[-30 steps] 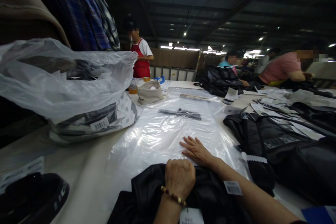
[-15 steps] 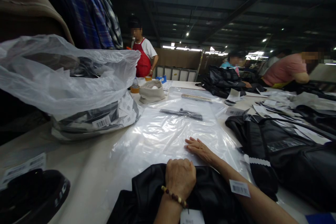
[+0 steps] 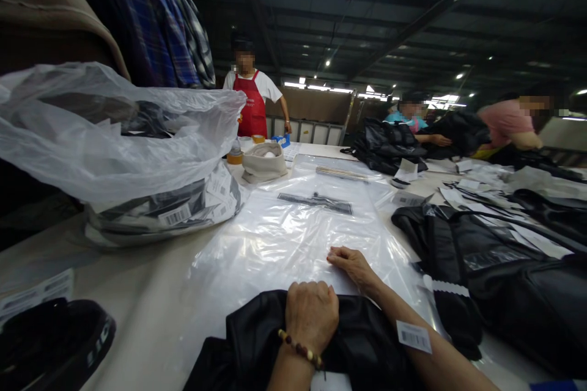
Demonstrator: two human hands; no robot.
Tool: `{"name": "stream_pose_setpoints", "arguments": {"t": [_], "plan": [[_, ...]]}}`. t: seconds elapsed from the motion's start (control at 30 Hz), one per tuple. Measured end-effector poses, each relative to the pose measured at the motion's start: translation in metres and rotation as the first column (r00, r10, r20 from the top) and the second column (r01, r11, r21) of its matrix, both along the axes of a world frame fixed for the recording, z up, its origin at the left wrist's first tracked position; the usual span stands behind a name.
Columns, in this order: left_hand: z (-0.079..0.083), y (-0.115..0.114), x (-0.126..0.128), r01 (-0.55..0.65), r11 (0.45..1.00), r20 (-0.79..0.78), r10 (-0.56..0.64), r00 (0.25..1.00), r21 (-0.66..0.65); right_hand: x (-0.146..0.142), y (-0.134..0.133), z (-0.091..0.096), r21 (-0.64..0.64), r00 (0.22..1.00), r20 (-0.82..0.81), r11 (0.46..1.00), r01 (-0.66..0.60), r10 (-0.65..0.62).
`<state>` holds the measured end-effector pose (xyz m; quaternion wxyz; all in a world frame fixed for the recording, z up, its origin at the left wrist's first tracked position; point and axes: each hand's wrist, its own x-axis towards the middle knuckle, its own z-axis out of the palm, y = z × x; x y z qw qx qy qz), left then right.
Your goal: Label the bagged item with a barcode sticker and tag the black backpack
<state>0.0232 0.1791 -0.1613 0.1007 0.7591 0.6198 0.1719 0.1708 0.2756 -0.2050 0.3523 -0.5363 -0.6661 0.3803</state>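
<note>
My left hand (image 3: 312, 314), with a beaded bracelet on the wrist, is closed in a fist on a black leather-look garment (image 3: 257, 324) at the bottom of the view. A white tag (image 3: 331, 382) lies on the garment under that wrist. Beyond it, flat clear plastic bags (image 3: 275, 238) with a dark printed strip cover the table. My right hand (image 3: 355, 266) is on these bags, its fingertips pinched together at the plastic; the fold between them is too small to see clearly. A barcode sticker (image 3: 414, 336) is on my right forearm.
At left stands an open translucent sack (image 3: 137, 153) of labelled pieces, with a black roll-like item (image 3: 59, 342) in front. A cloth pouch (image 3: 265, 162) sits farther back. More black garments (image 3: 513, 281) and paper tags lie right. Several people work beyond, one in a red apron (image 3: 251, 104).
My right hand's spread fingers have drawn together into a pinch on the plastic. My left fist stays on the garment. The person in the apron has turned and lowered an arm toward the table.
</note>
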Motion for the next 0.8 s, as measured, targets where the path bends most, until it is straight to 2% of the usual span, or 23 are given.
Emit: {"name": "stream_pose_setpoints", "arguments": {"t": [0.2, 0.37, 0.43, 0.5, 0.6, 0.67, 0.73, 0.8], "plan": [[0.0, 0.001, 0.0, -0.035, 0.999, 0.01, 0.035, 0.999, -0.002, 0.0, 0.0, 0.007, 0.057, 0.996, 0.084, 0.998, -0.034, 0.029], [-0.018, 0.005, 0.0, -0.073, 0.996, 0.029, 0.072, 0.997, 0.046, -0.002, -0.022, 0.029, 0.201, 0.957, 0.247, 0.958, -0.202, 0.15], [-0.026, 0.009, -0.002, -0.123, 0.983, 0.099, 0.11, 0.989, 0.134, -0.003, -0.037, 0.035, 0.266, 0.926, 0.328, 0.922, -0.281, 0.187], [-0.03, 0.012, -0.004, -0.239, 0.938, 0.209, 0.188, 0.96, 0.253, -0.003, -0.05, 0.039, 0.314, 0.896, 0.398, 0.888, -0.336, 0.198], [-0.027, 0.015, -0.008, -0.449, 0.788, 0.332, 0.327, 0.885, 0.42, 0.0, -0.066, 0.042, 0.377, 0.861, 0.477, 0.843, -0.383, 0.178], [-0.022, 0.016, -0.011, -0.483, 0.717, 0.304, 0.377, 0.875, 0.502, 0.004, -0.075, 0.045, 0.469, 0.831, 0.542, 0.775, -0.424, 0.126], [-0.018, 0.015, -0.013, -0.436, 0.733, 0.223, 0.376, 0.899, 0.522, 0.007, -0.083, 0.049, 0.563, 0.807, 0.588, 0.685, -0.463, 0.062], [-0.015, 0.013, -0.015, -0.395, 0.803, 0.174, 0.355, 0.918, 0.446, 0.011, -0.091, 0.054, 0.623, 0.797, 0.603, 0.619, -0.477, 0.007]]}}
